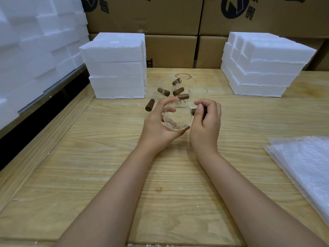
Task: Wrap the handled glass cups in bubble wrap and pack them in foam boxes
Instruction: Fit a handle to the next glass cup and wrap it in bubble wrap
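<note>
Over the middle of the wooden counter, the left grip cups a clear, faint-edged glass cup while the right grip wraps its brown handle, mostly hidden by fingers.

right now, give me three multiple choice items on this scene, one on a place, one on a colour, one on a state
1. Where does the bubble wrap lie?
A) on the floor
B) at the right edge of the table
C) on a chair

2. What colour are the cup handles?
A) blue
B) white
C) brown

3. What state is the held cup in?
A) bare, gripped by both hands
B) wrapped
C) broken

1 B: the sheets lie flat at the right.
2 C: each handle shows dark brown.
3 A: the left hand cups the glass and the right hand grips its handle, with no wrap on it.
</note>
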A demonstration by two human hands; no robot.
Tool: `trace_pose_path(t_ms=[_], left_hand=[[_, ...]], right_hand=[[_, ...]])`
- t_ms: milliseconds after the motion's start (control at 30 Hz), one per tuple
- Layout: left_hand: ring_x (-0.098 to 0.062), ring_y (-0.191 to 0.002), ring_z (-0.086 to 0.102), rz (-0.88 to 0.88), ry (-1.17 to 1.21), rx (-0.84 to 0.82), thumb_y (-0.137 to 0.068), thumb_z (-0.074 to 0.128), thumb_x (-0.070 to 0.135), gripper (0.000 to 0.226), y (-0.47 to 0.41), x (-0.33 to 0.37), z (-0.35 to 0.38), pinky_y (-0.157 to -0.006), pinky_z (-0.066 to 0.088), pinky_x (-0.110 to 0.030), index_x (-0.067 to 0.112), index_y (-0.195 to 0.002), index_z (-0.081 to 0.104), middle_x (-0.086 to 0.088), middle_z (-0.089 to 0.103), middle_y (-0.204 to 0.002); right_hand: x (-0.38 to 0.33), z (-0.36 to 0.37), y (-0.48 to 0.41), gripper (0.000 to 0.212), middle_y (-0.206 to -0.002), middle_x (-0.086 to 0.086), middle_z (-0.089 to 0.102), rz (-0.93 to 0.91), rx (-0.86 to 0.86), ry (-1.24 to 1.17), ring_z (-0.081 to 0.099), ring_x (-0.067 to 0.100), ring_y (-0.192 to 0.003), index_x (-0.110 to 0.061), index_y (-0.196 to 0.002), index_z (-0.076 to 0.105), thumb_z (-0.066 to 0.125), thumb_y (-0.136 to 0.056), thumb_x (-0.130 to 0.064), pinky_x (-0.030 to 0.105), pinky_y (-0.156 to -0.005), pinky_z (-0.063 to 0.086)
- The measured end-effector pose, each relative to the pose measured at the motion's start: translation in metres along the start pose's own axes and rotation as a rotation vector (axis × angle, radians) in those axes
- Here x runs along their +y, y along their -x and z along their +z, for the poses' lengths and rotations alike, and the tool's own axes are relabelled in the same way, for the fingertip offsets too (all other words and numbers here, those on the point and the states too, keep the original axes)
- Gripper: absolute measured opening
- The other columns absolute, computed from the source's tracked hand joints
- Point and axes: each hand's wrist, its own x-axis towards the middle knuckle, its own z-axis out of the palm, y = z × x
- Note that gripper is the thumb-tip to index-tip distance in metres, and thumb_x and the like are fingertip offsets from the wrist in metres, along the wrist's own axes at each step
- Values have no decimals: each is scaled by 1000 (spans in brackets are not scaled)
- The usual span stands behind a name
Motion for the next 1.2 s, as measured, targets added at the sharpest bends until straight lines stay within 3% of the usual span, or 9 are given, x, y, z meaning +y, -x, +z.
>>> trace_pose_path(t_ms=[133, 367, 467, 600, 800, 900, 967, 1067, 1200], left_hand=[[-8, -84, 63, 26, 6, -4, -60, 87, 31, 75, 0, -1, 1, -68, 54, -23, 64, -111, 43, 30, 57, -108], [-13, -93, 67, -72, 207, -168, -59, 80, 35, 80, 4, 4, -3, -71, 57, -28, 52, -125, 38, 5, 45, -138], [-24, -88, 68, -202, 467, -189, -71, 73, 31, 78, 2, 5, -6, -74, 59, -40, 39, -137, 34, -6, 53, -132], [-19, -88, 71, -424, 670, -144, -83, 52, 39, 59, -5, 8, -6, -66, 60, -36, 18, -138, 42, -13, 56, -130], [-20, -97, 67, -430, 729, -112, -84, 51, 30, 46, -5, 7, -10, -68, 57, -32, 14, -127, 52, -5, 67, -109], [-38, -117, 57, -411, 741, -110, -90, 53, 28, 36, -5, 5, -11, -90, 50, -41, 19, -125, 51, -16, 62, -120], [-32, -117, 59, -401, 746, -98, -87, 50, 30, 39, -6, 5, -12, -92, 49, -37, 19, -124, 49, -12, 67, -115], [-24, -111, 63, -394, 775, -99, -85, 52, 27, 39, -6, 4, -11, -90, 53, -35, 19, -123, 48, -5, 72, -105], [-28, -118, 59, -385, 765, -79, -86, 55, 21, 40, -6, 1, -12, -104, 42, -49, 19, -126, 47, -9, 66, -113]], right_hand=[[0, 0, 0, 17, -101, 4, 49, 18, 1, -2, 44, -16, -88, -14, -95, 54, 42, -95, -1, 1, -78, 31], [-6, -1, 1, 17, -102, 11, 44, -105, 64, 2, 43, -14, -89, 3, -97, 58, 41, -93, 7, 4, -80, 34], [-7, -3, 0, 19, -101, 13, 44, -178, 65, 19, 41, -14, -93, 5, -97, 58, 42, -90, 12, 5, -82, 34], [-10, -2, 2, 19, -100, 20, 47, -252, 31, 29, 39, -14, -97, 7, -98, 57, 44, -88, 16, 6, -86, 34], [-17, 1, 8, 61, -124, 14, 34, -29, -23, -221, 54, 35, -102, -24, -131, 25, 64, -84, -17, 33, -83, 50], [-19, 3, 10, 83, -127, 10, 31, 119, -31, -282, 58, 31, -97, -28, -132, 17, 77, -75, -38, 34, -84, 51], [-21, 7, 13, 87, -122, 6, 32, 205, -54, -314, 59, 24, -92, -27, -128, 18, 76, -66, -47, 28, -79, 51], [-17, 15, 18, 74, -109, 3, 39, 299, -120, -326, 53, 7, -76, -23, -115, 24, 79, -67, -35, 12, -66, 46], [-12, 17, 18, 50, -89, -7, 47, 316, -191, -314, 52, -8, -60, -29, -94, 37, 81, -72, -24, 8, -60, 43]])
